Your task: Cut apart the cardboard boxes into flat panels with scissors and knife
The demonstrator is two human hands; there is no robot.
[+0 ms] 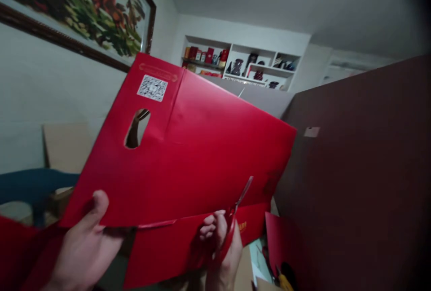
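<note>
A large red cardboard sheet (215, 147) tilts up in front of me, with a QR code near its upper left and an oval handle hole below that. My left hand (90, 241) grips its lower left corner, thumb on the face and fingers behind. Red-handled scissors (232, 223) are in my right hand (224, 246), their blades pointing up across the sheet. A red lower flap (168, 250) hangs along a fold behind my right fingers, with a small gold print on it.
A tall dark brown panel (357, 169) stands close on the right. A blue chair (37, 185) is at left, below a framed painting (101, 12). A yellow-handled tool (284, 282) lies at lower right. White shelves (262, 50) with boxes and figurines are at the back.
</note>
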